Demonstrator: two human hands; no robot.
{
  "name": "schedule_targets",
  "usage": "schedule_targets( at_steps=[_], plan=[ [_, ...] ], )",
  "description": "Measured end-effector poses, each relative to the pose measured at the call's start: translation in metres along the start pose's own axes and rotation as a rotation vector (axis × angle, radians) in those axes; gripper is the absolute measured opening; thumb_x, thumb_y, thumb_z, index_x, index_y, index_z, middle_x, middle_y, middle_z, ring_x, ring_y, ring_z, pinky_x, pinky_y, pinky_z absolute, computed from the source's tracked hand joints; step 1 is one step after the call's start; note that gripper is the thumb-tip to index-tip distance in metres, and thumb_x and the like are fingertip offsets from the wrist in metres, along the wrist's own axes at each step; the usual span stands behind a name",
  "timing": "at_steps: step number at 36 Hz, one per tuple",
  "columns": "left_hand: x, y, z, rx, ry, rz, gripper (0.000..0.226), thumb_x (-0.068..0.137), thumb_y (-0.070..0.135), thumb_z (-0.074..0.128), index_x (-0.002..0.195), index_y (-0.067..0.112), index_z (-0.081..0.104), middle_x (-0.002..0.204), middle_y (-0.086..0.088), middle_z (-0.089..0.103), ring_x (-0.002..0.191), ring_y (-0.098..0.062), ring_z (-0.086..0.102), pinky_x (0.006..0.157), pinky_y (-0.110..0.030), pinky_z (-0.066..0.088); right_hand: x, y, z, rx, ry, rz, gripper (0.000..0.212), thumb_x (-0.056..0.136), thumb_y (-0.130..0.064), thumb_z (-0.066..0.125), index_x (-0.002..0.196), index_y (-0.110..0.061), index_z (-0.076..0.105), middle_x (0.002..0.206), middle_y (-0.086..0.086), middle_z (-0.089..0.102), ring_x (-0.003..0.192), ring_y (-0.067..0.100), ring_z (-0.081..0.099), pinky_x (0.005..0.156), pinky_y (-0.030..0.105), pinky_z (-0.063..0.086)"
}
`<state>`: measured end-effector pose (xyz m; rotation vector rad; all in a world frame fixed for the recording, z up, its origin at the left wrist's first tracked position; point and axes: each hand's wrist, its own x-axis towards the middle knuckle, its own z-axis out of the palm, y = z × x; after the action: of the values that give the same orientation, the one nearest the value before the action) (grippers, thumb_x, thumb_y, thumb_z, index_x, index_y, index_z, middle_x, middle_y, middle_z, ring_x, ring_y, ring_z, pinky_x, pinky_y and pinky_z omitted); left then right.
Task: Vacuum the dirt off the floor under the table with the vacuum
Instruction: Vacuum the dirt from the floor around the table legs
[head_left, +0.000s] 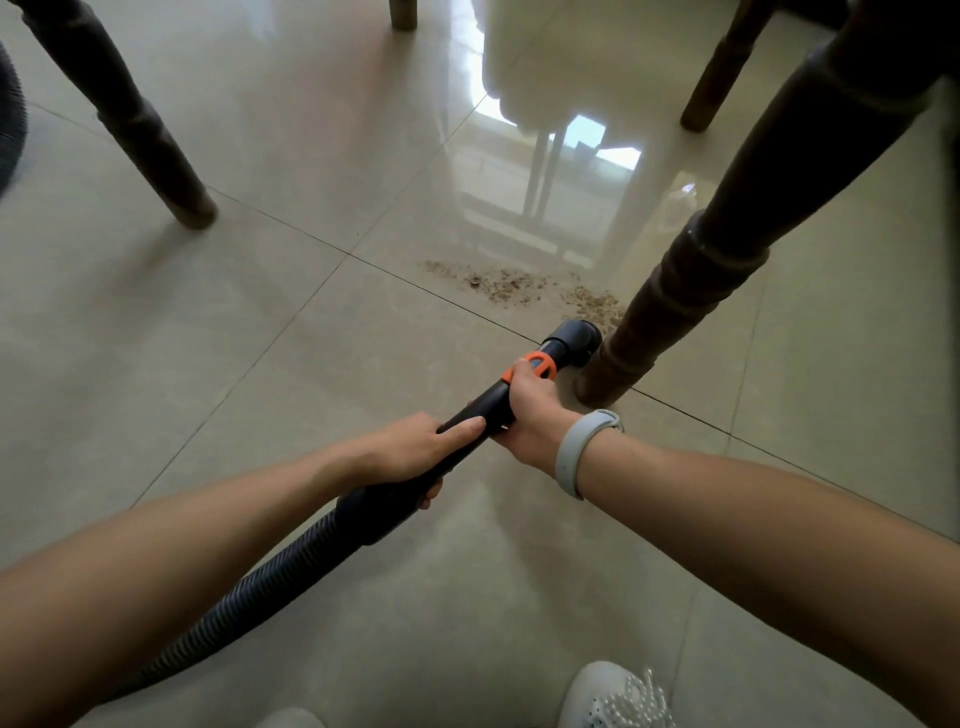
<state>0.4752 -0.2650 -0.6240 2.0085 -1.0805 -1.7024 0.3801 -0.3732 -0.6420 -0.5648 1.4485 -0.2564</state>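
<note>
Both hands wrapped round black vacuum wand (483, 410) — left hand (415, 447) grips rear near ribbed hose (249, 587), right hand (524, 410) grips front at orange collar (537, 364). Nozzle (574, 340) on tiled floor (260, 322), just beside nearest table leg (670, 306). Dirt (514, 283) trails from that leg's base toward far side of nozzle — nearest crumbs close to nozzle mouth.

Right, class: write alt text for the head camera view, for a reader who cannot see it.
A person's left hand and right hand grip a black vacuum wand, its nozzle beside a dark table leg and just short of a strip of brown dirt on the pale tiled floor. A ribbed hose trails back towards the camera.
</note>
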Motion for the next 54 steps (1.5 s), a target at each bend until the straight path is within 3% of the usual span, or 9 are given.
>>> schedule_targets(
  at_steps=[4, 8, 16, 21, 26, 31, 37, 47, 54],
  plan=[
    [0.001, 0.000, -0.001, 0.007, 0.010, 0.008, 0.054, 0.095, 0.059, 0.034, 0.078, 0.010, 0.046, 0.054, -0.005, 0.060, 0.050, -0.021, 0.060, 0.055, -0.024, 0.049, 0.001, -0.001, 0.000, -0.003, 0.019, -0.004, 0.040, 0.098, -0.040, 0.039, 0.129, -0.015, 0.037, 0.127, 0.015, 0.050, 0.114, 0.036, 0.054, 0.091, 0.051, 0.050],
    [-0.002, -0.002, -0.005, -0.021, 0.068, 0.023, 0.053, 0.095, 0.058, 0.034, 0.077, 0.010, 0.047, 0.055, -0.006, 0.059, 0.047, -0.019, 0.058, 0.051, -0.020, 0.047, 0.002, -0.004, 0.006, -0.013, -0.034, -0.035, 0.027, 0.098, -0.041, 0.041, 0.112, -0.018, 0.035, 0.118, 0.011, 0.051, 0.115, 0.034, 0.053, 0.087, 0.046, 0.051],
    [-0.007, -0.026, -0.029, -0.155, 0.305, 0.033, 0.049, 0.096, 0.054, 0.037, 0.077, 0.009, 0.047, 0.051, -0.005, 0.059, 0.048, -0.025, 0.060, 0.053, -0.027, 0.048, 0.005, -0.014, 0.059, -0.044, -0.220, -0.090, 0.033, 0.095, -0.040, 0.049, 0.112, -0.012, 0.043, 0.107, 0.012, 0.058, 0.107, 0.033, 0.059, 0.087, 0.046, 0.052],
    [-0.012, -0.036, -0.050, -0.182, 0.444, 0.009, 0.054, 0.096, 0.054, 0.033, 0.077, 0.007, 0.052, 0.056, -0.009, 0.063, 0.050, -0.022, 0.063, 0.049, -0.022, 0.048, 0.005, -0.025, 0.106, -0.133, -0.324, -0.110, 0.029, 0.095, -0.037, 0.049, 0.110, -0.012, 0.045, 0.097, 0.009, 0.055, 0.101, 0.031, 0.059, 0.083, 0.042, 0.051],
    [-0.012, -0.039, -0.067, -0.303, 0.511, -0.024, 0.058, 0.097, 0.054, 0.033, 0.076, 0.005, 0.055, 0.061, -0.015, 0.065, 0.057, -0.027, 0.064, 0.062, -0.032, 0.052, 0.009, -0.036, 0.144, -0.199, -0.377, -0.120, 0.023, 0.095, -0.037, 0.046, 0.088, -0.015, 0.046, 0.092, 0.010, 0.053, 0.093, 0.030, 0.056, 0.088, 0.044, 0.049],
    [-0.016, -0.046, -0.075, -0.333, 0.525, -0.037, 0.057, 0.097, 0.053, 0.033, 0.075, 0.005, 0.054, 0.060, -0.015, 0.064, 0.058, -0.029, 0.063, 0.066, -0.037, 0.052, 0.015, -0.037, 0.156, -0.197, -0.441, -0.078, 0.028, 0.096, -0.036, 0.045, 0.106, -0.009, 0.043, 0.084, 0.009, 0.050, 0.085, 0.028, 0.055, 0.085, 0.043, 0.050],
    [-0.018, -0.046, -0.086, -0.258, 0.497, -0.042, 0.057, 0.098, 0.053, 0.031, 0.077, 0.005, 0.053, 0.060, -0.016, 0.063, 0.057, -0.030, 0.064, 0.063, -0.035, 0.051, 0.019, -0.034, 0.162, -0.171, -0.408, -0.054, 0.024, 0.095, -0.034, 0.045, 0.092, -0.011, 0.045, 0.087, 0.010, 0.051, 0.089, 0.030, 0.055, 0.089, 0.046, 0.051],
    [-0.014, -0.039, -0.084, -0.266, 0.402, -0.039, 0.054, 0.096, 0.054, 0.032, 0.082, 0.005, 0.048, 0.057, -0.015, 0.061, 0.051, -0.027, 0.061, 0.054, -0.028, 0.049, 0.021, -0.037, 0.150, -0.177, -0.319, -0.040, 0.033, 0.095, -0.039, 0.043, 0.113, -0.011, 0.040, 0.105, 0.015, 0.057, 0.105, 0.035, 0.061, 0.089, 0.047, 0.052],
    [-0.013, -0.035, -0.079, -0.245, 0.359, -0.044, 0.054, 0.096, 0.055, 0.033, 0.080, 0.006, 0.047, 0.054, -0.012, 0.060, 0.051, -0.027, 0.060, 0.055, -0.030, 0.049, 0.017, -0.036, 0.135, -0.161, -0.291, -0.037, 0.025, 0.096, -0.037, 0.041, 0.095, -0.012, 0.040, 0.104, 0.014, 0.055, 0.108, 0.035, 0.060, 0.092, 0.049, 0.050]
  ],
)
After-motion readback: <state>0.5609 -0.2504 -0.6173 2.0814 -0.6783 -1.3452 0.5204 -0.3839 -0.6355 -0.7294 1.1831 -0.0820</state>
